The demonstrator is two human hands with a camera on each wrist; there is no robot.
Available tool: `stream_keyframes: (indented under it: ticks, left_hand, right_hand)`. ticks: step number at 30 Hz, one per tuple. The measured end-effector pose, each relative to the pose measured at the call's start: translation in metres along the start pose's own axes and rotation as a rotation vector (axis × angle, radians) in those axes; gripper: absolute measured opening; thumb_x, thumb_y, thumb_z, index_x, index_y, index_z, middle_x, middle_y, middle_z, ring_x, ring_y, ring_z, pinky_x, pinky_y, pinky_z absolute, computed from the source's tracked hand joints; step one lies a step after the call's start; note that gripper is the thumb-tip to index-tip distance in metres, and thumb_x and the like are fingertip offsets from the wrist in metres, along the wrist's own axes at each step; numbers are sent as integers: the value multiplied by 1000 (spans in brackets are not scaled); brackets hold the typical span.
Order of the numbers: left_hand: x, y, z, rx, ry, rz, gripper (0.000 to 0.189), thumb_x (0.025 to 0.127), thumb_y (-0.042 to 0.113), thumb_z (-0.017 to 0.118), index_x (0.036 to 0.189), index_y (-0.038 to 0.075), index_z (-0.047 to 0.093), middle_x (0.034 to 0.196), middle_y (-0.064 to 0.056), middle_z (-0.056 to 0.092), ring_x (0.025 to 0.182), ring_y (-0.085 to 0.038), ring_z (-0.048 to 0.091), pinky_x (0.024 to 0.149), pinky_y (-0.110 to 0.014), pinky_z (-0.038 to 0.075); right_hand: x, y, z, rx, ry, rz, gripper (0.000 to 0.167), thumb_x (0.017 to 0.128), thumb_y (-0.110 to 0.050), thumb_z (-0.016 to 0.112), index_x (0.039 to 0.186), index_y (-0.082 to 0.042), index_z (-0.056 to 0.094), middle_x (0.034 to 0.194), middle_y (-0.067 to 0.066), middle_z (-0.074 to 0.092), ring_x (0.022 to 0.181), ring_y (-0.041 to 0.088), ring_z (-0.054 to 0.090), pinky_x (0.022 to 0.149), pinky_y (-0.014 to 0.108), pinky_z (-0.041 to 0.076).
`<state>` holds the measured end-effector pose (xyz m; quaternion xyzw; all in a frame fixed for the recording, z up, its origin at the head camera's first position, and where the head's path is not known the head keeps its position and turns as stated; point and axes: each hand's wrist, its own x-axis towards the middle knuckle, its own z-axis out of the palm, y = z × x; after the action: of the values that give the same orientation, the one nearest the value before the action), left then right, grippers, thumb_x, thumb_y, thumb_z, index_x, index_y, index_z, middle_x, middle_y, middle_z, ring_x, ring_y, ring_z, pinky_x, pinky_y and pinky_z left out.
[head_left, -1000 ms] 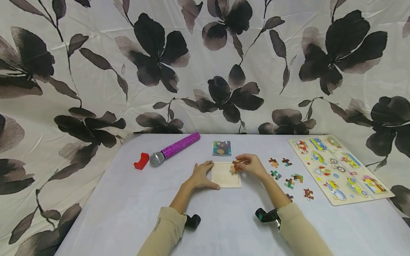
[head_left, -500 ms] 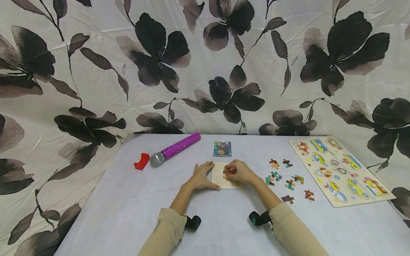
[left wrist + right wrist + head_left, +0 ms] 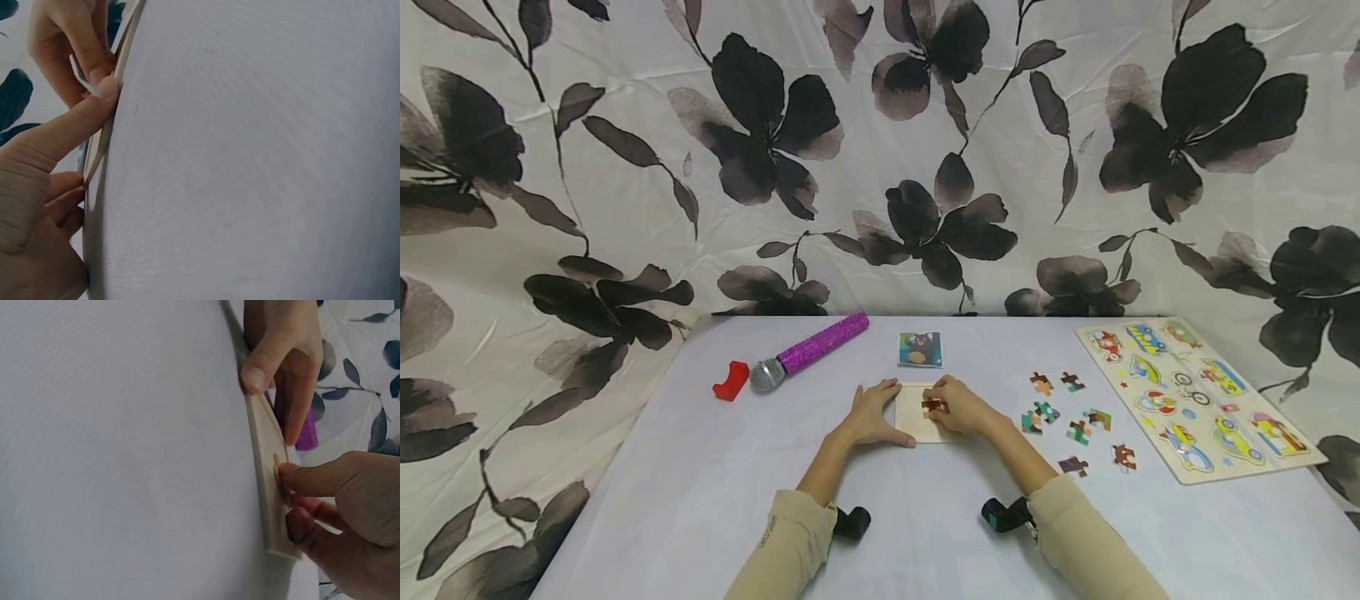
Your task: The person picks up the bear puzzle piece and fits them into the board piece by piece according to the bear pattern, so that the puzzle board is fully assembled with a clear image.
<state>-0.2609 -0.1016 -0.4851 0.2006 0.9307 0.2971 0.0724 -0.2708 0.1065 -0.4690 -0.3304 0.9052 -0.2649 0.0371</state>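
Observation:
A square pale wooden puzzle tray lies flat at the middle of the table. My left hand holds its left side, the thumb on the near edge and the fingers along the left and far edges. In the head view, my right hand pinches a brown jigsaw piece over the inside of the tray. In the right wrist view, the piece is low on the tray, partly hidden by thumb and fingers; whether it lies fully flat cannot be told.
Several loose jigsaw pieces lie to the right, before a vehicle picture board. A bear picture card lies behind the tray. Back left are a purple glitter microphone and a red curved block. Floral cloth hangs behind.
My right hand has moved left and slightly down with the brown piece, from the tray's upper right corner to its inside. The piece has turned slightly. The left hand stays in place.

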Motion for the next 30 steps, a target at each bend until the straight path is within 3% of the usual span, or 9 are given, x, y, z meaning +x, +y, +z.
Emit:
stream_keyframes:
  ticks: [6,11,23,27,30]
  left_hand:
    - [-1,-2,2,-3,0,3,100,62,41,86,139,-2,41,148,-18,35,138,-34,28,112,-59,1]
    - [-1,-1,3,-7,-2,1,100,61,40,87,139,-3,42,147,-18,35,138,-34,28,112,-59,1]
    - [0,1,1,-11,9,-5,101,60,40,87,139,-3,42,147,-19,35,138,-34,28,112,-60,2]
    - [0,0,0,-7,13,-6,101,60,41,87,139,-3,42,147,-18,36,138,-34,28,112,-59,2]
    - [0,0,0,-7,12,-4,101,60,41,87,139,-3,42,147,-18,35,138,-34,28,112,-60,2]
  right_hand:
    - [-11,12,3,207,170,43,34,84,-3,66,114,14,60,101,23,66,86,30,65,73,34,56]
    - [-25,25,-9,314,252,96,31,86,-1,65,113,14,60,104,25,66,89,33,66,77,37,56]
    - [-87,76,-61,205,351,311,37,88,-3,62,121,13,55,109,29,62,96,40,61,80,48,52]
    - [-104,99,-73,115,409,422,39,87,-4,62,121,13,54,108,31,61,97,42,59,80,50,50]
    - [-112,110,-79,89,401,524,44,88,-10,62,123,14,52,115,34,57,103,45,55,84,53,47]
